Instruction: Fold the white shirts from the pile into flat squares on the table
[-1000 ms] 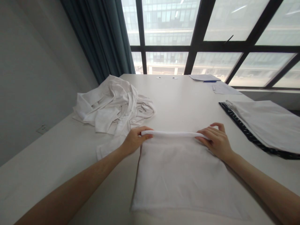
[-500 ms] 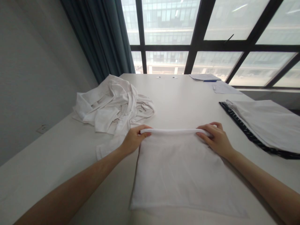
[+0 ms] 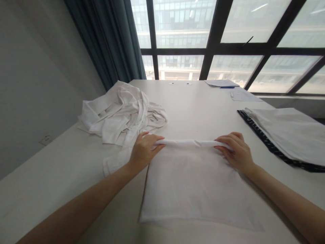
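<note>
A white folded cloth [image 3: 198, 186], perhaps a garment, lies flat in front of me, its far edge turned into a narrow roll. My left hand [image 3: 146, 149] pinches the left end of that roll between thumb and fingers. At the right end, my right hand [image 3: 235, 149] grips the roll the same way, fingers on top and thumb on the near side. Small creases show along the roll between the hands. The cloth's near edge spreads toward me and looks a little blurred.
A crumpled heap of white clothing [image 3: 124, 112] lies beyond my left hand on the white table [image 3: 198, 108]. To the right sits a stack of folded white cloth [image 3: 291, 132] with a black layer [image 3: 269, 145] beneath. Papers [image 3: 220, 83] and a blue pen [image 3: 227, 87] lie far back.
The rolled edge has become thicker and more creased between the hands. Both hands have shifted their grip slightly, and the cloth's near edge has crept a little away from me.
</note>
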Action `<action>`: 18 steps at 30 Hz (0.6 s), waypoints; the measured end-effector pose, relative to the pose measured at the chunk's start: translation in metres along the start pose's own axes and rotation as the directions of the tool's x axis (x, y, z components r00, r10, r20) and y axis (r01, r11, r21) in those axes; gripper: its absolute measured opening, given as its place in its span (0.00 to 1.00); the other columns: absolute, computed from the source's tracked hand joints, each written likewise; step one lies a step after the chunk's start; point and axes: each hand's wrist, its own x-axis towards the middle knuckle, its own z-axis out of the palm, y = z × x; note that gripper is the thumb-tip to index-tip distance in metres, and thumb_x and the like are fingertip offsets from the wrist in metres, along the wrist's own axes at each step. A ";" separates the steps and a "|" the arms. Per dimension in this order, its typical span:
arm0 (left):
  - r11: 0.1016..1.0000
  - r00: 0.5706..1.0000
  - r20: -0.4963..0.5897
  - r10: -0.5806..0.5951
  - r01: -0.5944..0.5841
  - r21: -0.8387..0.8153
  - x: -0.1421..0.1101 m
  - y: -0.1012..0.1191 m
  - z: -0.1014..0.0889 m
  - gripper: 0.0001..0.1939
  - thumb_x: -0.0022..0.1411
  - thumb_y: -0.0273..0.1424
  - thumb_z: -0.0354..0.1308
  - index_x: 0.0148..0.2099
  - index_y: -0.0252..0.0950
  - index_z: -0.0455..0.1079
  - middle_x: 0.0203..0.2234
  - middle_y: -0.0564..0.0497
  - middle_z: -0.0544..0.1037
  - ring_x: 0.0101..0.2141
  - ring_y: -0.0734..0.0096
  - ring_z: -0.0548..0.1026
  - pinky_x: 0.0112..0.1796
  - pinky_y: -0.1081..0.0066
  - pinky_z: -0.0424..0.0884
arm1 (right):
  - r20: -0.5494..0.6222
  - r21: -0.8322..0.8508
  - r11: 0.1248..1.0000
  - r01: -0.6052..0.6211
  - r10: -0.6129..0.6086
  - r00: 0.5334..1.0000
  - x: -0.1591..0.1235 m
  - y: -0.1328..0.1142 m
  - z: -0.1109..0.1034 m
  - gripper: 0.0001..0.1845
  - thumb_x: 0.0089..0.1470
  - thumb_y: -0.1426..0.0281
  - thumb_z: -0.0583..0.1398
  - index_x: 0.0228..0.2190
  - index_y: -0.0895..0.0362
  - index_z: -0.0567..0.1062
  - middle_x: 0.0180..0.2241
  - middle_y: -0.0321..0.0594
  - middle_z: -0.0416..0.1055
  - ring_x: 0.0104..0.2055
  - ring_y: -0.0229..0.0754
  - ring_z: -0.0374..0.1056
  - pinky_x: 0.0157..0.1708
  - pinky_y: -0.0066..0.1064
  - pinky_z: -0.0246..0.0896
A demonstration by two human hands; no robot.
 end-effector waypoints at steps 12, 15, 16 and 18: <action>0.942 0.953 -0.068 0.296 -0.279 0.187 0.000 0.015 -0.010 0.07 0.69 0.31 0.53 0.41 0.37 0.72 0.32 0.52 0.80 0.33 0.70 0.77 0.53 0.58 0.60 | 0.068 -0.164 0.986 0.032 -0.021 0.997 0.004 -0.003 -0.001 0.13 0.57 0.69 0.60 0.46 0.54 0.69 0.42 0.43 0.77 0.46 0.49 0.71 0.54 0.50 0.51; 0.915 0.930 -0.091 0.356 -0.327 0.235 -0.002 0.022 -0.014 0.06 0.69 0.29 0.53 0.42 0.38 0.72 0.32 0.53 0.81 0.30 0.73 0.77 0.51 0.60 0.62 | 0.146 -0.225 0.967 0.120 -0.088 0.985 0.010 -0.022 -0.003 0.21 0.58 0.67 0.59 0.53 0.56 0.66 0.49 0.46 0.75 0.52 0.52 0.68 0.59 0.53 0.44; 0.906 0.922 -0.098 0.376 -0.344 0.245 -0.003 0.025 -0.016 0.06 0.69 0.28 0.53 0.43 0.39 0.71 0.32 0.53 0.81 0.30 0.74 0.77 0.51 0.61 0.62 | 0.179 -0.222 0.964 0.148 -0.109 0.978 0.012 -0.030 -0.002 0.23 0.59 0.66 0.58 0.55 0.57 0.65 0.50 0.46 0.74 0.52 0.52 0.68 0.60 0.53 0.43; 0.891 0.903 -0.108 0.415 -0.379 0.251 -0.004 0.029 -0.018 0.07 0.67 0.26 0.54 0.43 0.39 0.72 0.32 0.54 0.81 0.30 0.75 0.77 0.51 0.62 0.61 | 0.234 -0.221 0.959 0.178 -0.125 0.964 0.014 -0.041 0.000 0.25 0.61 0.62 0.58 0.56 0.59 0.64 0.50 0.47 0.74 0.50 0.51 0.69 0.60 0.53 0.42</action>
